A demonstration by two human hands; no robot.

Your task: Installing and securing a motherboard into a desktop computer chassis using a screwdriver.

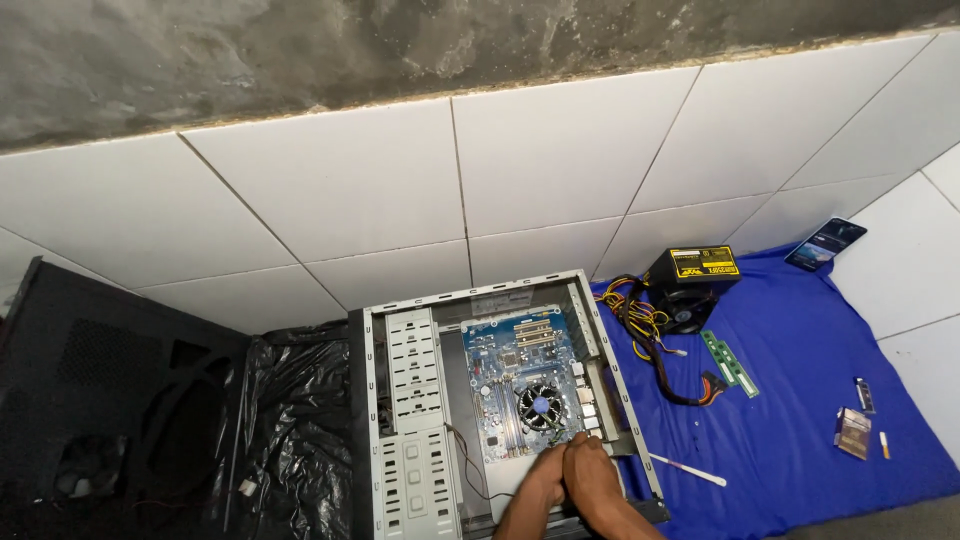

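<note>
An open grey computer case (410,400) lies flat on the floor with a blue motherboard (505,370) inside. A round cooler fan (540,407) sits near the board's lower right. My left hand (545,475) and my right hand (592,468) are pressed together at the board's near edge, just below the fan. Their fingers touch the board's lower corner. Whether they hold a small part is hidden.
A black power supply (692,272) with a bundle of cables (645,325) rests on a blue cloth (800,400) to the right. Two green memory sticks (730,363), a white stick-like tool (690,470), a phone (826,243) and small items lie there too. A black side panel (100,400) and black plastic (295,420) are at left.
</note>
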